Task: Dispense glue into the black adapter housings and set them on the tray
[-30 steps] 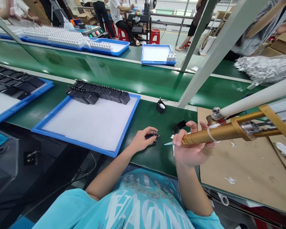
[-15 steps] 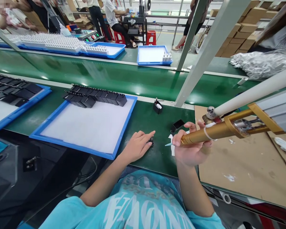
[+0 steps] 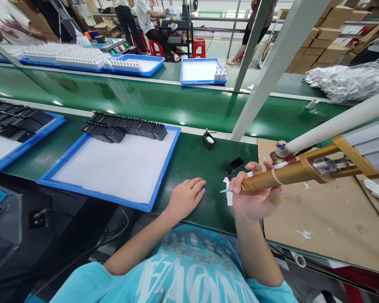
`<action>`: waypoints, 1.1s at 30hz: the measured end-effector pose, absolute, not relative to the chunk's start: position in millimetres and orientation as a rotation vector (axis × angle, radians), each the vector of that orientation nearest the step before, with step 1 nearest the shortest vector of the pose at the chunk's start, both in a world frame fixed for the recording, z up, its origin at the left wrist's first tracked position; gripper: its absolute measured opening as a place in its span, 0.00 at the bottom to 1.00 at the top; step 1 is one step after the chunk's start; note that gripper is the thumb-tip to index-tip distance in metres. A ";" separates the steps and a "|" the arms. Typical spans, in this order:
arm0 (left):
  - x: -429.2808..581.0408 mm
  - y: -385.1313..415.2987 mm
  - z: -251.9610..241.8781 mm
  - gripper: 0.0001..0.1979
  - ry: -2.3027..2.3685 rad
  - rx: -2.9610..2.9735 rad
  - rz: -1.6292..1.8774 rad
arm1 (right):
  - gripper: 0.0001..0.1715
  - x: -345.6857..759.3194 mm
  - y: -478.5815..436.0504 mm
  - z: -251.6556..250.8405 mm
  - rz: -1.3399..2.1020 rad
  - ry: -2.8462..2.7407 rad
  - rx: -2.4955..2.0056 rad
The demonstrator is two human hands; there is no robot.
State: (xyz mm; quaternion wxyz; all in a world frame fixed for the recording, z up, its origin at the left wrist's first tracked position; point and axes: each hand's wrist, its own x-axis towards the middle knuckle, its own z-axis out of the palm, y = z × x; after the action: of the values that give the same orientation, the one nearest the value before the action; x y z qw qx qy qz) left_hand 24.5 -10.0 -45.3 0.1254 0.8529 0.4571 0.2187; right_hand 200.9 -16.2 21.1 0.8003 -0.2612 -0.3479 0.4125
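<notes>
My left hand [image 3: 187,198] rests palm down on the green bench top, its fingers bent downward and fairly close together. What lies under these fingers, if anything, is hidden. My right hand [image 3: 255,195] is wrapped round a gold-coloured dispensing gun [image 3: 292,170], whose light blue tapered nozzle [image 3: 224,191] points left. Just beyond the nozzle, an open black case [image 3: 236,165] lies beside a white paper scrap [image 3: 229,198]. Farther back stands a small black box [image 3: 208,141] with white stuff inside and a thin piece sticking up.
Left of my hands lies a blue-rimmed tray [image 3: 164,168] with rows of black cases [image 3: 132,126] along its back. Another tray [image 3: 55,122] of black cases sits farther left. A slanted metal post [image 3: 265,71] rises behind the bench. Brown cardboard [image 3: 328,223] covers the right side.
My left hand has turned and its fingers have drawn closer together. The small black part that showed at its fingertips is out of sight. My right hand and the dispensing gun have hardly moved.
</notes>
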 end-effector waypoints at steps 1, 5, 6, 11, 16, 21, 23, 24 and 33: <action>25.6 -11.3 -44.2 0.13 1.387 2.556 0.536 | 0.20 201.0 -16.1 21.1 0.881 -0.743 -0.565; 29.2 -14.8 -37.4 0.16 1.495 2.649 0.174 | 0.20 200.8 -16.5 21.6 0.883 -0.732 -0.540; 29.2 -14.7 -35.9 0.16 1.485 2.639 0.128 | 0.20 200.9 -16.9 21.6 0.886 -0.731 -0.531; 17.6 -5.4 -34.4 0.15 1.347 2.183 0.383 | 0.20 202.3 -20.3 19.9 0.887 -0.727 -0.531; 4.8 4.1 -32.6 0.21 0.960 0.914 0.736 | 0.20 204.5 -22.3 18.2 0.850 -0.716 -0.591; -3.6 6.2 -25.8 0.19 0.683 0.417 0.800 | 0.20 207.7 -20.8 18.1 0.843 -0.697 -0.597; -10.4 7.6 -24.4 0.20 0.634 0.408 0.811 | 0.20 209.5 -19.8 17.3 0.841 -0.695 -0.589; -14.5 8.3 -24.2 0.20 0.613 0.422 0.823 | 0.21 210.5 -19.3 16.8 0.844 -0.695 -0.586; -75.5 46.2 -31.5 0.27 1.315 1.424 0.978 | 0.25 219.0 -11.9 8.6 0.878 -0.633 -0.573</action>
State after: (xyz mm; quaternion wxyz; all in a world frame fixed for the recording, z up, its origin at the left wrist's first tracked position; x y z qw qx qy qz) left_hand -75.5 46.2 -31.5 0.4663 0.5802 0.5359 0.3984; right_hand 219.0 -11.9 8.6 0.8184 -0.2688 -0.2973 0.4120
